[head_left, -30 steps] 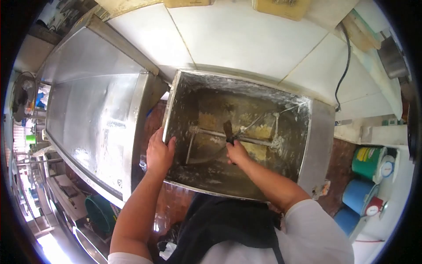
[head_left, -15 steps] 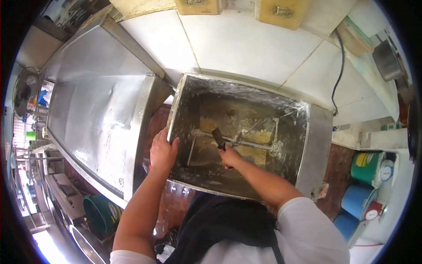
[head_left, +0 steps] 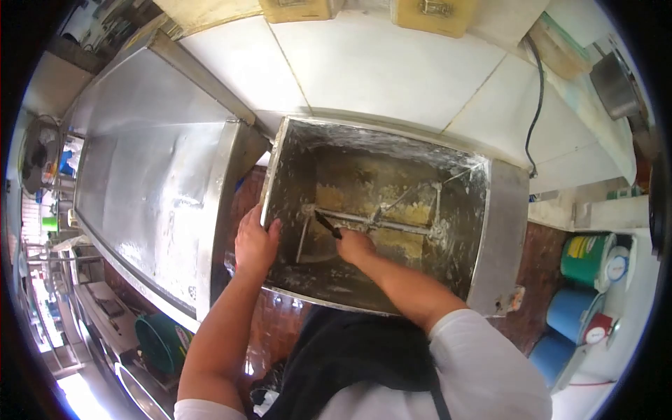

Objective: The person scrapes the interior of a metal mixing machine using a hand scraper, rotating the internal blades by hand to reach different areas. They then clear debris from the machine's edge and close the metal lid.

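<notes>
In front of me stands a metal mixer tub (head_left: 505, 234), its inner walls smeared with pale residue. A bar-frame mixing paddle (head_left: 406, 227) lies across the inside, crusted with dough-like residue at its joints. My right hand (head_left: 355, 246) reaches into the tub, fingers wrapped round the handle of a scraper (head_left: 326, 223). The scraper's blade points up and left, close to the paddle's left joint, and shows nearly edge-on. My left hand (head_left: 256, 241) grips the tub's left rim, thumb on the inner side and the other fingers over the outside.
A large stainless steel machine (head_left: 150, 189) stands close on the left. White tiled wall (head_left: 378, 77) rises behind the tub, with a black cable (head_left: 539, 105) hanging down it. Green (head_left: 584, 255) and blue buckets (head_left: 568, 311) stand at the right, and a dark green bucket (head_left: 161, 341) at lower left.
My right hand and the scraper have moved left along the paddle towards its left joint, and the blade has turned edge-on. My left hand stays on the rim.
</notes>
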A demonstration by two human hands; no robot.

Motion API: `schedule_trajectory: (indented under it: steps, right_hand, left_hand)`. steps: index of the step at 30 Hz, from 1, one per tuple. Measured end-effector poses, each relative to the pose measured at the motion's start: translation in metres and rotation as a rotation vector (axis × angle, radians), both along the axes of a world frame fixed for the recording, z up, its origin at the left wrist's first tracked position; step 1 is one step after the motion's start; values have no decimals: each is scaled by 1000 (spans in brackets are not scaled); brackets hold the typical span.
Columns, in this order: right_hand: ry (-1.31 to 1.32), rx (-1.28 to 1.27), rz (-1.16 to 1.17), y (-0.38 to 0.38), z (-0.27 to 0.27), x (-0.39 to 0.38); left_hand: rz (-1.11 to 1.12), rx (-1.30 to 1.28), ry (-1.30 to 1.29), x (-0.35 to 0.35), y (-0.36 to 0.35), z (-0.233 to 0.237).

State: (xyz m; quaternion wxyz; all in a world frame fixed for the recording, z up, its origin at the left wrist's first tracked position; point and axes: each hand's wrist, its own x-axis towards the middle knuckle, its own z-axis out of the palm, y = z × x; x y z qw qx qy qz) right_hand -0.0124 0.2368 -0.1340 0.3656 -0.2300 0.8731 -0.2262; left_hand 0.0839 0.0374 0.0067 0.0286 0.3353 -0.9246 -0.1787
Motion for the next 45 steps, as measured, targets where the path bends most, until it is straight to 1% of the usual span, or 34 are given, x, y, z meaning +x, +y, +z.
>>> schedule_trajectory:
  steps: [2,4,5,7,9,11,12,14,15,17,18,19,20,21,22,24,25,26,28,29,31,33,35,36,38,39,41,45]
  right_hand:
    - [-52,-31,7,-1,-5,-1]
    - [-99,-94,52,9,3,-7]
    - [-100,-89,63,14,8,-14]
    - [-199,14,120,20,30,-26]
    - [-176,-8,136,21,12,-23]
    - [-82,-93,144,19,-12,-17]
    - [-83,-96,141,19,-6,-16]
    - [-113,-11,116,14,16,-11]
    - [-120,-11,115,10,13,-5]
    - [-52,-45,183,-1,8,10]
    - [-120,-70,178,-8,27,11]
    - [-122,-69,177,-18,14,18]
    - [-135,-113,63,-30,-3,24]
    - [-148,-156,-51,-37,-2,25]
    - [-149,-157,-52,-38,-3,20]
    - [-696,-297,-378,-39,2,-6]
    - [-683,-308,-461,-31,10,-18]
    - [-700,-276,-510,-28,29,-31]
    - [-496,-374,-764,-15,17,-61]
    - [-736,-364,-724,-6,17,-73]
    - [-911,-327,-535,6,35,-70]
    - [-1119,-333,-525,13,41,-51]
    - [-1130,-238,-529,15,14,-25]
    - [-1132,-245,-535,15,1,-16]
    - [-970,-255,-388,14,-15,-4]
    - [-975,-258,-394,12,-14,-4]
    - [-807,-236,-319,8,-13,-4]
    - [-802,-251,-359,-7,-15,-3]
  left_hand:
    - [-16,-6,-2,1,0,-1]
    - [-12,-5,11,0,-2,-1]
    - [-10,1,8,-1,-2,-1]
    - [-8,13,-6,5,-1,-4]
    - [-6,6,-3,3,-3,-7]
    - [-5,13,2,1,-3,-4]
    - [-2,24,0,1,-2,-3]
    - [-12,17,1,1,-1,-1]
    - [-17,12,5,1,-1,-1]
    - [-16,13,-2,2,-2,-4]
    - [-14,10,0,2,-2,-5]
    - [-15,11,-2,1,-2,-5]
    - [-9,24,-7,1,-2,-4]
    - [-4,37,-14,0,-2,-3]
    - [-5,37,-15,0,-2,-2]
    - [-3,57,-24,-1,-2,-1]
    - [7,58,-22,-1,-1,0]
    - [4,56,-20,-1,-1,0]
    - [1,55,-19,3,-2,1]
    - [1,49,-10,2,-3,-2]
    - [5,46,6,1,-3,-6]
    - [-10,-2,12,3,-5,-8]
    - [-15,4,16,3,-5,-7]
    - [-21,16,13,2,-5,-7]
    - [-13,29,-3,0,-3,-3]
    - [5,45,-18,-1,-1,-1]
    - [15,53,-32,-2,0,0]
    - [21,85,-52,-4,1,6]
